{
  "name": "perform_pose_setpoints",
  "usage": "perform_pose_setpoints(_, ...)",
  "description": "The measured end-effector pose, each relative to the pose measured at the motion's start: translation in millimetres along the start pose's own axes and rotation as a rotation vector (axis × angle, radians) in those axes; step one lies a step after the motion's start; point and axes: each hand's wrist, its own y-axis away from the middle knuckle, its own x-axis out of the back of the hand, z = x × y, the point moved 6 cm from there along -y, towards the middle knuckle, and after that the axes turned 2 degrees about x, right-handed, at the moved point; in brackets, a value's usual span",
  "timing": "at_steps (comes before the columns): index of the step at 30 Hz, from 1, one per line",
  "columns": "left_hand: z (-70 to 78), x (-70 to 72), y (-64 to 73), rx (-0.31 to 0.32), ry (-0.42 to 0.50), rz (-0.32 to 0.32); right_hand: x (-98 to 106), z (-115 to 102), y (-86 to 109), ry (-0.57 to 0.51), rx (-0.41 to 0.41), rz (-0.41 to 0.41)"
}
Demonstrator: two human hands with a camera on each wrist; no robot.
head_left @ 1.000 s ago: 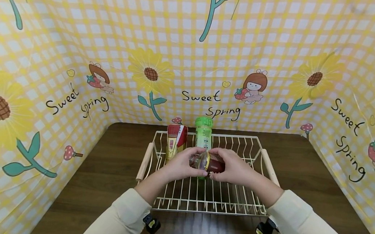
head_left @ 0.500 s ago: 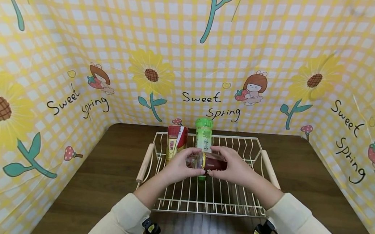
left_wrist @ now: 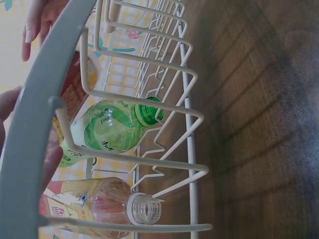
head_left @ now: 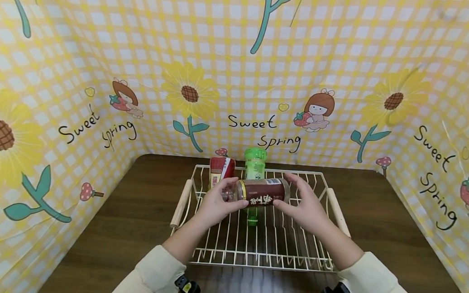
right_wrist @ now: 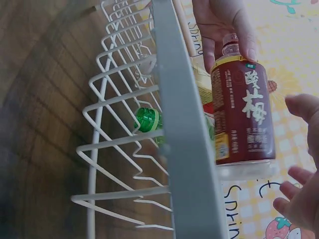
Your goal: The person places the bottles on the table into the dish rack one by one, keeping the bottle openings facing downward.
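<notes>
My left hand (head_left: 216, 205) holds a clear plastic drink bottle with a dark red label (head_left: 265, 192) near its neck, above the dish rack (head_left: 243, 259). The bottle lies nearly level, neck to the left. Beside its base my right hand (head_left: 307, 207) is spread; in the right wrist view a gap shows between that hand (right_wrist: 303, 191) and the bottle (right_wrist: 244, 117). Upside down in the rack, necks low, are a green bottle (left_wrist: 110, 127) and a bottle with a red and yellow label (left_wrist: 104, 199). The held bottle partly covers the green one.
The cream wire rack has a wooden handle (head_left: 182, 202) on the left and another wooden handle (head_left: 338, 212) on the right. It stands on a dark wooden table (head_left: 130, 230). A yellow checked cloth (head_left: 239, 74) hangs behind and along both sides.
The bottle has risen slightly, and its label has turned to show large white writing. My right hand has let go of the bottle's base and moved to the right, fingers spreading.
</notes>
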Motion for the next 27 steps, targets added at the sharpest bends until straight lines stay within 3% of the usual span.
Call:
perform_pose_setpoints(8,-1.3,5.9,1.1,-0.025,0.145,0.119,-3,14,1.9,-0.196,-0.106,0.063)
perform_pose_setpoints(14,-0.2,8.0,2.3,-0.023,0.267,0.166,-19,16,7.0,-0.349,-0.186,0.013)
perform_pose_setpoints(20,0.8,4.3,4.5,-0.017,0.317,0.165,-31,9,7.0,-0.409,-0.188,-0.02)
perform_pose_setpoints(27,1.5,-7.3,9.0,-0.042,0.255,0.117,-37,2,3.2,-0.533,-0.164,0.022)
